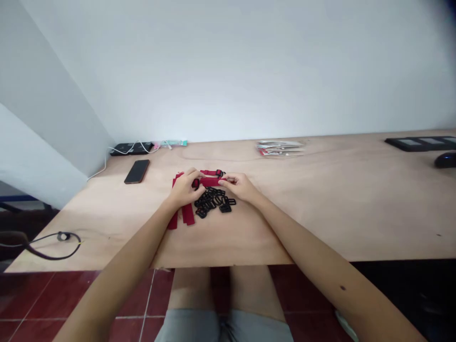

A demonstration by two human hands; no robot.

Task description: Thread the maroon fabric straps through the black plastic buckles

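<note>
Head view: on the wooden table (320, 213) a pile of black buckles (213, 202) lies between the person's two wrists. Just behind that pile, a red strap (210, 181) is held level between both hands. The left hand (185, 187) is curled closed around the strap's left end, at the pile's left rear. The right hand (242, 184) pinches the other end between thumb and fingertips, at the pile's right rear. It is too small to tell whether a buckle sits on the held strap. More loose red straps (187, 216) lie flat just left of the pile, partly under the left wrist. A dark phone (137, 171) rests well to the left of the pile and a little behind it. A stack of flat packets (280, 147) sits far behind the pile to the right, near the wall.
</note>
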